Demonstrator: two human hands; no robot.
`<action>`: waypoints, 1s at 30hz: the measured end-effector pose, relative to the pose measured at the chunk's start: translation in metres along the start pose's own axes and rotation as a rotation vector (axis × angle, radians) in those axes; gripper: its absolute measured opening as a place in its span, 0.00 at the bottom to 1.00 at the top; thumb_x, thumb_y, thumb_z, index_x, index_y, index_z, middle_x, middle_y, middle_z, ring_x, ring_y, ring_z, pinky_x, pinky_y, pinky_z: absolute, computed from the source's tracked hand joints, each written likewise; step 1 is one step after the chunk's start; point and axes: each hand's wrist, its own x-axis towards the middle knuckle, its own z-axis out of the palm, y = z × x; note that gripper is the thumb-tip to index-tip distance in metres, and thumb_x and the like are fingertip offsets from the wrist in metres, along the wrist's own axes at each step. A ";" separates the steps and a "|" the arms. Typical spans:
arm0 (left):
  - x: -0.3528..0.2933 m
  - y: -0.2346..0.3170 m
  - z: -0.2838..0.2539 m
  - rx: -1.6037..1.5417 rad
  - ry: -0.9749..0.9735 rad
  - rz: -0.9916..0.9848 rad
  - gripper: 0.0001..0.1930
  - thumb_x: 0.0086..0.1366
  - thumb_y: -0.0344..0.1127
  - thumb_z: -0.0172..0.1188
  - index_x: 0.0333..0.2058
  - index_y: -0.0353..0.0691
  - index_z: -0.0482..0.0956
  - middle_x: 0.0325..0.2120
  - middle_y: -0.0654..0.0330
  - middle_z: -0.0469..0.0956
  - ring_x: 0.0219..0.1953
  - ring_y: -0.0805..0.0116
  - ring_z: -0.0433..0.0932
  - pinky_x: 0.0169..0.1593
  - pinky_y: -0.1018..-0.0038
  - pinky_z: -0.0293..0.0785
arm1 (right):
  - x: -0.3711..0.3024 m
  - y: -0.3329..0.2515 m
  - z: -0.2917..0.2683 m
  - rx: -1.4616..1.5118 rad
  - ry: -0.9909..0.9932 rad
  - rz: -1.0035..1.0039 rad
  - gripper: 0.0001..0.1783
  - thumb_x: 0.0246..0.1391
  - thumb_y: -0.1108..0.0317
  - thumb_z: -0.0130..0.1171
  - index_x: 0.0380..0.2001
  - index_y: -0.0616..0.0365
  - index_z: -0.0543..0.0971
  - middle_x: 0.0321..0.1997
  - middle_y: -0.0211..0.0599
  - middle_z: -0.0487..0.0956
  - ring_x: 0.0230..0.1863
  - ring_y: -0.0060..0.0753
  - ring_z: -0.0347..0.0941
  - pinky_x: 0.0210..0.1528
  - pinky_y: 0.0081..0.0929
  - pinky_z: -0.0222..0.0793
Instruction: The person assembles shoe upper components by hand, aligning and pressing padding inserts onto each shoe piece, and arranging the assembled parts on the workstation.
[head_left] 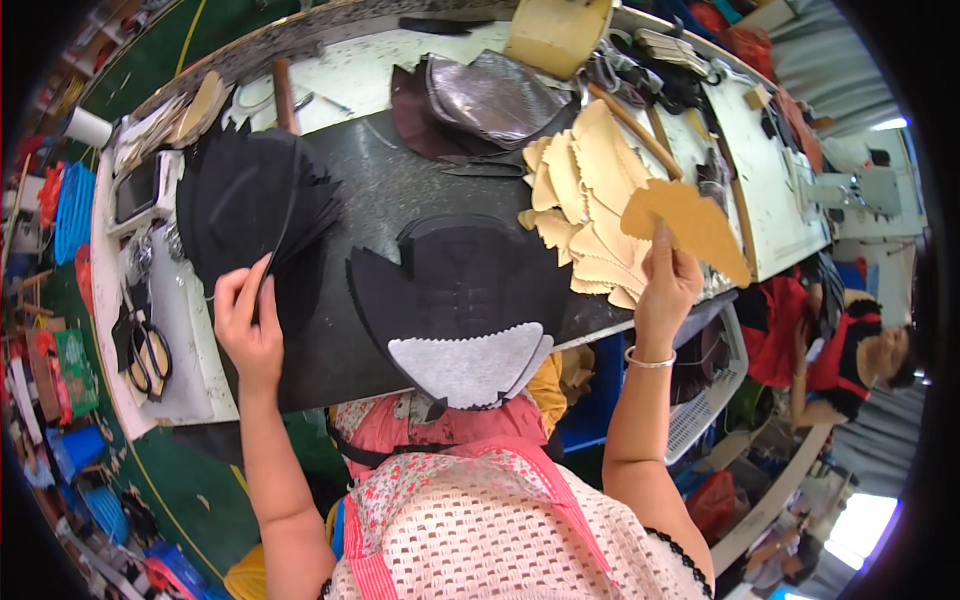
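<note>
My left hand pinches the near edge of a black cut piece on top of a loose pile of black pieces. Raised at the right, my right hand grips a tan scalloped piece between thumb and fingers. Below and beside it spreads a heap of cream zigzag-edged pieces. Between my hands lies a stack of black curved pieces. Grey zigzag-edged pieces rest on its near end, at the table's front edge.
Shiny dark pieces lie at the back of the black work mat. Black-handled scissors sit at the left edge. A white basket stands below the table's right side. Another person is at the far right.
</note>
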 end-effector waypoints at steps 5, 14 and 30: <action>-0.023 0.069 0.026 -0.186 -0.004 0.609 0.15 0.48 0.27 0.59 0.39 0.38 0.80 0.36 0.55 0.74 0.37 0.54 0.78 0.40 0.65 0.75 | -0.011 -0.024 -0.002 -0.083 -0.064 -0.387 0.20 0.55 0.73 0.57 0.51 0.66 0.73 0.44 0.37 0.77 0.43 0.24 0.73 0.46 0.19 0.69; -0.021 0.109 0.046 -0.983 -0.762 -0.029 0.32 0.57 0.57 0.61 0.47 0.32 0.73 0.34 0.57 0.77 0.39 0.63 0.77 0.41 0.69 0.73 | -0.034 -0.076 0.013 0.034 -1.036 -0.448 0.71 0.15 0.39 0.77 0.61 0.66 0.55 0.55 0.47 0.62 0.56 0.46 0.62 0.56 0.35 0.62; -0.011 0.114 0.043 -1.068 -0.453 -0.340 0.10 0.68 0.28 0.49 0.45 0.30 0.68 0.25 0.59 0.74 0.21 0.77 0.71 0.24 0.83 0.66 | -0.083 -0.059 -0.001 0.232 -0.805 -0.148 0.07 0.58 0.73 0.52 0.31 0.67 0.75 0.21 0.37 0.73 0.21 0.25 0.72 0.24 0.20 0.68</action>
